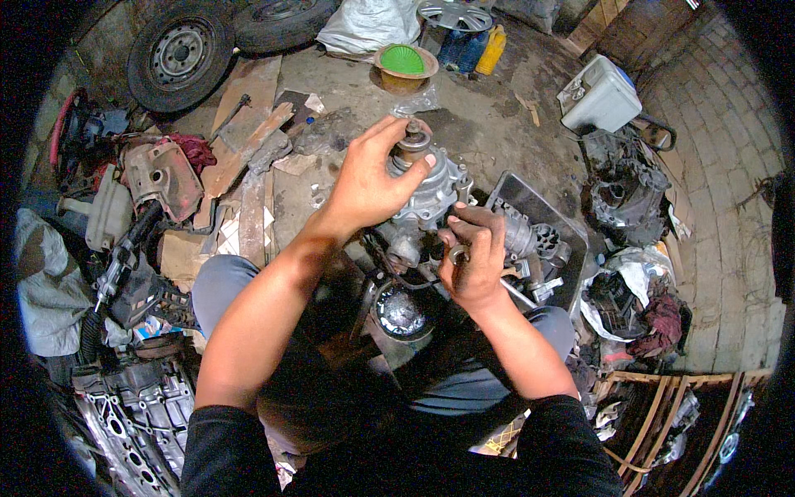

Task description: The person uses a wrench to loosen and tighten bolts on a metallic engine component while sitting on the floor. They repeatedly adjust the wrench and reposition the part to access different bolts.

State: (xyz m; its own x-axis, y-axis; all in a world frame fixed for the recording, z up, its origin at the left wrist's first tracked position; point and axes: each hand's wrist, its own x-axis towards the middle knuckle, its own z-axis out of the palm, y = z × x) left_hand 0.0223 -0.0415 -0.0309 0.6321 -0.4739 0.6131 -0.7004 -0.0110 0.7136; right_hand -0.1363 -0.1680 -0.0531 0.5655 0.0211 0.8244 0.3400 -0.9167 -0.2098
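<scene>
A grey cast-metal housing (431,189) stands in front of me, with a round flanged shaft (414,142) on its top. My left hand (373,170) is closed around that shaft, thumb on the near right side and fingers across the far left. Lower down on the right, my right hand (478,257) has its fingers curled close to the housing's side. Between thumb and fingers shows a small metal piece with a ring-shaped end (458,254); its full shape is hidden. Beneath the housing lies a round dark container (401,310) with a shiny, wet-looking inside.
A black tray (571,236) with metal machine parts (538,240) sits right of the housing. Wheels (180,54), a basin with a green basket (403,60) and a white box (600,93) stand farther off. An engine block (137,414) lies lower left, boards and scrap above it.
</scene>
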